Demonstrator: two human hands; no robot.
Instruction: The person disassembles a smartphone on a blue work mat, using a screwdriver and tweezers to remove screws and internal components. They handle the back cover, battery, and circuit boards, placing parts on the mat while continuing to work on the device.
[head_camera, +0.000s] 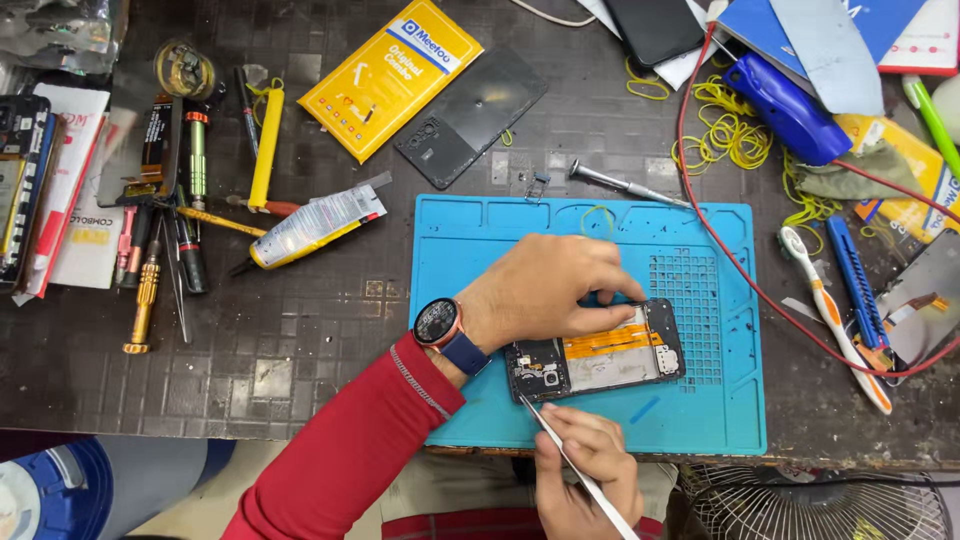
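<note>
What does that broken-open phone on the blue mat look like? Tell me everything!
The opened phone lies flat on the blue mat, long side across, its back cover off. Inside show dark parts, a small camera at its left end, a pale metal plate and an orange ribbon cable along the top. The left hand presses its upper edge. The right hand holds thin metal tweezers, tip at the phone's lower left edge.
</note>
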